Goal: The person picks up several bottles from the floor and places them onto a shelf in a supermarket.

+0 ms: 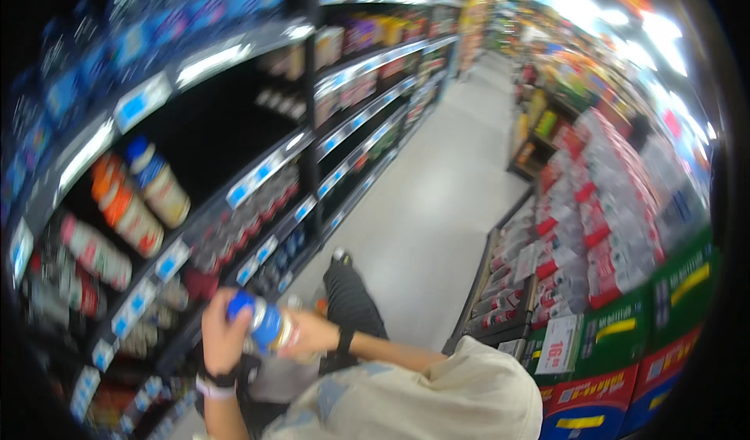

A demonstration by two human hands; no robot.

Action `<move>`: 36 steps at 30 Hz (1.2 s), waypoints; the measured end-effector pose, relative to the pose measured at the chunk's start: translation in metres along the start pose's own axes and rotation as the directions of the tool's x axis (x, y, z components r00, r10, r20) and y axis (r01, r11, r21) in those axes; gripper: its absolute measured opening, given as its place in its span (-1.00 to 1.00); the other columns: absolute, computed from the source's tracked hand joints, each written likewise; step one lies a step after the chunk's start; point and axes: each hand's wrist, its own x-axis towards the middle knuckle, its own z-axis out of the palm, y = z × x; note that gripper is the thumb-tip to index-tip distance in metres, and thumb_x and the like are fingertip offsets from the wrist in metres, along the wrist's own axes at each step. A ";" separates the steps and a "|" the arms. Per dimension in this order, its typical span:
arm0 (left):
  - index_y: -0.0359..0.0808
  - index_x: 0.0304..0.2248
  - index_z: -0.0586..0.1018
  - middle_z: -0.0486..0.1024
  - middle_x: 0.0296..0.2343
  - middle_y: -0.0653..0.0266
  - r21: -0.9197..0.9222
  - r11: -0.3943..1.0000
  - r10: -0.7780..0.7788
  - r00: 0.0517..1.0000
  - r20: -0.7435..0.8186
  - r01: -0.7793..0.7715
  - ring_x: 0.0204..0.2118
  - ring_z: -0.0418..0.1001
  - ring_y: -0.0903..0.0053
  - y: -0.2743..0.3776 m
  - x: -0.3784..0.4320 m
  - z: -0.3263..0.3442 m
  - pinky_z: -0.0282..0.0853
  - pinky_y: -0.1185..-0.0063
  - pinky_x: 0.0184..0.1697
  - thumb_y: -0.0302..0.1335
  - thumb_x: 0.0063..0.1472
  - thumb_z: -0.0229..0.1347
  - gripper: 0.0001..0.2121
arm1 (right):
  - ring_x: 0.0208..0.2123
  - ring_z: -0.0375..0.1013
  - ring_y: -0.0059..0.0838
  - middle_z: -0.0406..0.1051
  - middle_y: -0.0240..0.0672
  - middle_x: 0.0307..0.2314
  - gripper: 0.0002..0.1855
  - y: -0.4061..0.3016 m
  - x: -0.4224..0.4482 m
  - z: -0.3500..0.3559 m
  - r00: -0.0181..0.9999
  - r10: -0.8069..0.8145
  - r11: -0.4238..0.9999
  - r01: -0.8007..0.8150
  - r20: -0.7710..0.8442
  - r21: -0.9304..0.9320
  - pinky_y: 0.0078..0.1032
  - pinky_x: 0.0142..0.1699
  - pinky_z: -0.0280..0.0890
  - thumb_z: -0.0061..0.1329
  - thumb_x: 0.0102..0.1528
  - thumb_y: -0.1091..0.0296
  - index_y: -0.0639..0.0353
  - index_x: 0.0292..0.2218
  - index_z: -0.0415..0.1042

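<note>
Both hands are on one plastic drink bottle [268, 326] with a blue cap and a blue band around its neck, held tilted in front of my body. My left hand [222, 331] grips it at the top, around the cap. Lower down, my right hand [310, 333] wraps the pale body and hides much of it. To the left, on a shelf, stand a similar blue-capped bottle [161, 185], an orange-capped bottle [128, 208] and a pink-capped bottle [98, 253]. Motion blur makes the labels unreadable.
Store shelving [269, 167] with price tags runs along my left, with blue-labelled water bottles [158, 24] on the upper level. A pale floor aisle [422, 182] leads ahead. On my right are stacked red-labelled bottle packs [592, 223] and green cartons [621, 331].
</note>
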 end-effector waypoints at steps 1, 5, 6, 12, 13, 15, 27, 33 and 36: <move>-0.38 -0.23 0.39 0.39 -0.43 0.34 -0.170 0.985 0.002 1.000 0.001 -0.001 -0.39 0.29 0.69 0.001 0.002 0.004 0.25 0.66 -0.33 -0.38 0.11 0.08 -0.71 | -0.20 0.37 -0.59 0.40 -0.41 -0.24 -0.30 0.003 -0.002 0.002 0.999 0.017 0.982 -0.007 -0.052 0.188 -0.52 -0.07 0.29 0.30 -0.23 0.33 0.16 -0.06 0.25; -0.34 -0.06 0.26 0.30 -0.40 0.39 -0.374 0.925 0.023 0.995 -0.096 -0.057 -0.36 0.25 0.70 0.007 -0.021 0.017 0.21 0.70 -0.26 -0.48 0.22 -0.06 -0.69 | -0.20 0.40 -0.54 0.38 -0.32 -0.20 -0.43 -0.028 0.008 -0.004 0.999 -0.026 0.954 0.034 -0.031 0.298 -0.51 -0.08 0.32 0.18 -0.12 0.37 0.20 -0.07 0.25; -0.35 -0.06 0.27 0.29 -0.35 0.36 -0.371 0.927 0.010 0.992 -0.123 -0.055 -0.32 0.24 0.69 -0.007 -0.029 0.024 0.23 0.68 -0.22 -0.49 0.21 -0.06 -0.70 | -0.19 0.39 -0.52 0.38 -0.31 -0.18 -0.45 -0.043 0.013 0.002 0.993 -0.073 0.941 0.099 -0.092 0.325 -0.50 -0.07 0.31 0.16 -0.11 0.43 0.24 -0.08 0.25; -0.44 0.08 0.08 0.24 -0.04 0.17 -0.636 0.768 -0.070 0.997 0.038 0.078 0.03 0.21 0.53 -0.018 -0.060 0.036 0.07 0.55 0.10 -0.51 0.16 0.05 -0.45 | -0.19 0.42 -0.43 0.38 -0.22 -0.20 -0.45 -0.053 0.038 0.007 0.995 -0.072 0.856 0.098 -0.071 0.507 -0.45 -0.06 0.31 0.08 -0.05 0.34 0.30 -0.04 0.21; -0.45 0.07 0.10 0.26 -0.05 0.17 -0.631 0.771 -0.082 0.996 0.041 0.090 0.01 0.22 0.53 -0.019 -0.061 0.035 0.08 0.56 0.09 -0.50 0.15 0.05 -0.46 | -0.17 0.41 -0.38 0.37 -0.18 -0.19 -0.39 -0.055 0.041 0.010 0.997 -0.057 0.848 0.074 -0.049 0.525 -0.44 -0.06 0.32 0.08 -0.04 0.22 0.31 -0.03 0.18; -0.47 0.07 0.14 0.29 -0.07 0.18 -0.623 0.773 -0.108 0.993 0.053 0.118 -0.01 0.25 0.54 -0.019 -0.065 0.032 0.12 0.56 0.07 -0.50 0.15 0.05 -0.47 | -0.15 0.41 -0.33 0.36 -0.12 -0.17 -0.31 -0.055 0.044 0.015 0.999 -0.021 0.855 0.034 -0.031 0.518 -0.42 -0.04 0.32 0.06 -0.03 0.08 0.32 0.00 0.13; -0.43 -0.15 0.41 0.51 -0.36 0.07 -0.142 0.977 -0.158 0.987 0.021 0.160 -0.28 0.48 0.35 -0.030 -0.050 0.015 0.32 0.52 -0.17 -0.35 0.06 0.13 -0.60 | -0.27 0.44 -0.50 0.43 -0.28 -0.27 -0.65 -0.026 0.033 0.001 0.983 0.139 0.847 -0.054 -0.122 0.529 -0.54 -0.16 0.33 -0.02 -0.02 0.60 0.32 -0.14 0.31; -0.32 -0.06 0.33 0.32 -0.16 0.21 0.053 0.997 0.067 0.991 -0.118 -0.061 -0.07 0.32 0.45 -0.031 0.001 -0.008 0.30 0.50 -0.07 -0.52 0.09 0.08 -0.61 | -0.28 0.44 -0.47 0.42 -0.27 -0.30 -0.66 -0.030 0.035 -0.014 0.921 -0.034 0.918 0.182 -0.388 0.352 -0.51 -0.12 0.32 -0.02 -0.06 0.68 0.34 -0.18 0.33; -0.29 -0.01 0.27 0.08 0.05 0.09 0.119 0.978 0.199 0.938 -0.284 -0.171 0.06 0.20 0.32 -0.033 0.060 -0.026 0.26 0.45 0.01 -0.54 0.10 0.07 -0.56 | -0.26 0.44 -0.45 0.42 -0.25 -0.28 -0.64 -0.036 0.033 -0.019 0.903 -0.068 0.924 0.218 -0.424 0.314 -0.50 -0.10 0.31 -0.02 -0.09 0.71 0.36 -0.19 0.34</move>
